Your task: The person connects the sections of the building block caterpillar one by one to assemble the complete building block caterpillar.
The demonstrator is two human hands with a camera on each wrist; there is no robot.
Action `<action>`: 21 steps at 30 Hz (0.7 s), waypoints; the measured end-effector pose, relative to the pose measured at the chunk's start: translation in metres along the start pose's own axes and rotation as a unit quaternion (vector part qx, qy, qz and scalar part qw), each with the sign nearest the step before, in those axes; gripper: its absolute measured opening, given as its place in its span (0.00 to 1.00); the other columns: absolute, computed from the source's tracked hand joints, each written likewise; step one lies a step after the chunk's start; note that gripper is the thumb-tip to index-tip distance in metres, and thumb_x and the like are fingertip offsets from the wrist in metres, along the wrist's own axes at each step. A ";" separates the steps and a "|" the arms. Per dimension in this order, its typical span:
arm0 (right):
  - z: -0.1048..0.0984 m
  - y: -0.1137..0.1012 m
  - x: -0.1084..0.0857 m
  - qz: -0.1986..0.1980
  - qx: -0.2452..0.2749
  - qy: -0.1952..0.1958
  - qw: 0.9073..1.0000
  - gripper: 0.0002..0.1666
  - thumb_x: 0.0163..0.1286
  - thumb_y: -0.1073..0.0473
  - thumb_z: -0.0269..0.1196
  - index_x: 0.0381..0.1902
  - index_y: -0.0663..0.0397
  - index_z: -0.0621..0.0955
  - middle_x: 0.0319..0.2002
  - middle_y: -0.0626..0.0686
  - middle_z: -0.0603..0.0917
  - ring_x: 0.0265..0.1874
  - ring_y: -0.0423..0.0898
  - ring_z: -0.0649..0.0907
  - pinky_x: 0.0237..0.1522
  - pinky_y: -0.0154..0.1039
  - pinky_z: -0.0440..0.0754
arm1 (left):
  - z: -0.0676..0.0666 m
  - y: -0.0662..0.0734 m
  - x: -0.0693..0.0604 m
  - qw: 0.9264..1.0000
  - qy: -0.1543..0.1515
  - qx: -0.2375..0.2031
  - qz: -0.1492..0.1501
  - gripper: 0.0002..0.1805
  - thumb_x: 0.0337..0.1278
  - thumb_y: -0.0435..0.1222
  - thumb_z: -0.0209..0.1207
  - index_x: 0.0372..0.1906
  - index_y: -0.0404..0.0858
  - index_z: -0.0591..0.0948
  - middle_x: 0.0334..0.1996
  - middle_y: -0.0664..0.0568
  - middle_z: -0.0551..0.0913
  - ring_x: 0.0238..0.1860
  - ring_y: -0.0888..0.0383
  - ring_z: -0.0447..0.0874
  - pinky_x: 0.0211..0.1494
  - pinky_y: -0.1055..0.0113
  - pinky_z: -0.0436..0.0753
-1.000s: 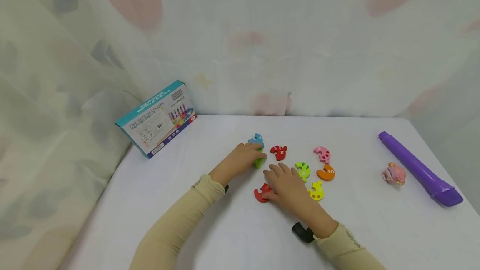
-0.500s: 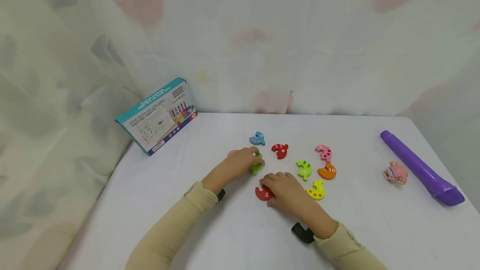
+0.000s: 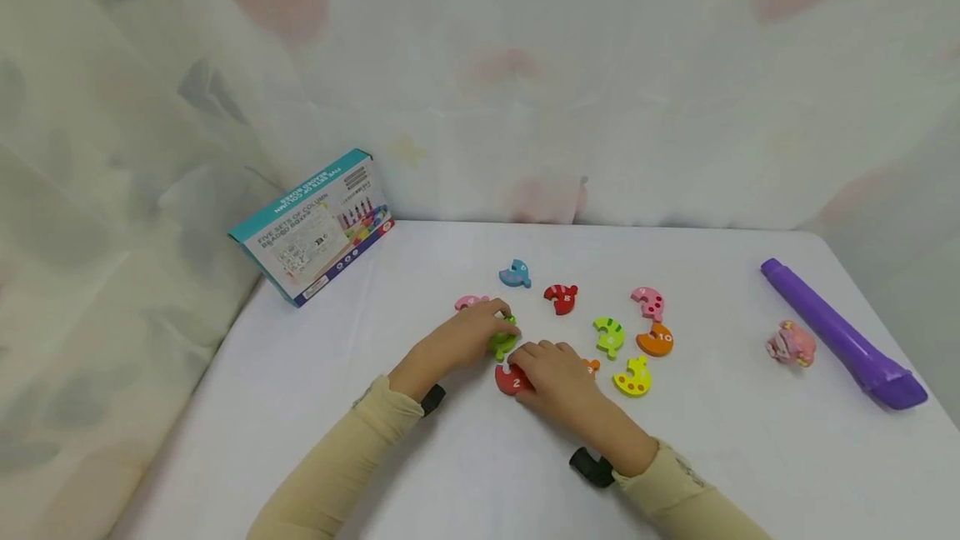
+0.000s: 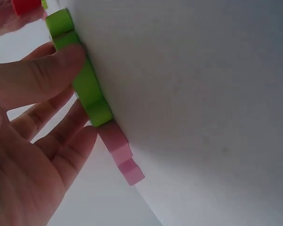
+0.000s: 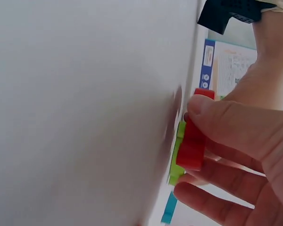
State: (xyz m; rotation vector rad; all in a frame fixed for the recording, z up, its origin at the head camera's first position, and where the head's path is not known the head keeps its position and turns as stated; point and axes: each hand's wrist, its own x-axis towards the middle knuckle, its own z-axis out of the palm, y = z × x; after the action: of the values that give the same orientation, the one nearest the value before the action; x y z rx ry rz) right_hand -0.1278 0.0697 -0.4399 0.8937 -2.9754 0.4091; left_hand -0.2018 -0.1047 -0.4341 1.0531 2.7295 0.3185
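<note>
My left hand (image 3: 459,340) pinches a green puzzle piece (image 3: 501,347) between thumb and fingers. In the left wrist view the green piece stands edge-on against the white tabletop, with a pink piece (image 4: 120,150) just beyond it. My right hand (image 3: 561,382) grips a red puzzle piece marked 2 (image 3: 509,381), close below the green one. The right wrist view has the thumb on the edge of this red piece (image 5: 193,146). An orange piece (image 3: 592,366) is partly hidden behind the right hand.
Loose numbered pieces lie around: blue (image 3: 515,274), red 8 (image 3: 562,299), pink-spotted (image 3: 648,303), light green (image 3: 609,337), orange 10 (image 3: 656,340) and yellow (image 3: 633,377). A box (image 3: 315,232) leans at back left. A pink figurine (image 3: 792,344) and purple tube (image 3: 840,332) lie right.
My left hand has drawn the green piece away from the blue one, leftward and nearer. My right hand has taken hold of the red 2 and shifted left with it, uncovering the orange piece.
</note>
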 end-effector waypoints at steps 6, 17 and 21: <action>0.002 -0.009 0.011 0.015 -0.007 -0.001 1.000 0.30 0.50 0.46 0.71 0.49 0.50 0.77 0.46 0.49 0.80 0.41 0.47 0.76 0.46 0.46 0.74 | -0.003 0.000 -0.005 1.000 0.009 -0.017 0.012 0.21 0.50 0.27 0.63 0.50 0.48 0.82 0.51 0.52 0.74 0.53 0.56 0.71 0.60 0.64 0.71; 0.001 -0.015 0.017 0.032 -0.025 0.009 0.999 0.30 0.50 0.45 0.71 0.49 0.52 0.78 0.47 0.51 0.80 0.40 0.48 0.77 0.45 0.45 0.76 | -0.002 -0.001 -0.007 0.999 0.013 -0.029 0.010 0.19 0.53 0.27 0.61 0.49 0.48 0.83 0.50 0.50 0.75 0.53 0.54 0.72 0.62 0.62 0.69; 0.002 -0.017 0.019 0.033 -0.035 0.015 0.999 0.28 0.50 0.45 0.71 0.47 0.51 0.79 0.49 0.51 0.80 0.39 0.48 0.77 0.43 0.44 0.76 | -0.003 -0.002 -0.008 0.999 0.012 -0.042 0.009 0.18 0.54 0.29 0.60 0.49 0.48 0.83 0.50 0.50 0.74 0.52 0.54 0.72 0.62 0.61 0.69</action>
State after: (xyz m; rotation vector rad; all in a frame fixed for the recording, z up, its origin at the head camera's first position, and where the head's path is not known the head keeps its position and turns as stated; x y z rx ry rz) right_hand -0.1343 0.0455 -0.4357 0.7765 -2.9775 0.3161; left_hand -0.1975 -0.1117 -0.4311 1.0575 2.7030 0.4456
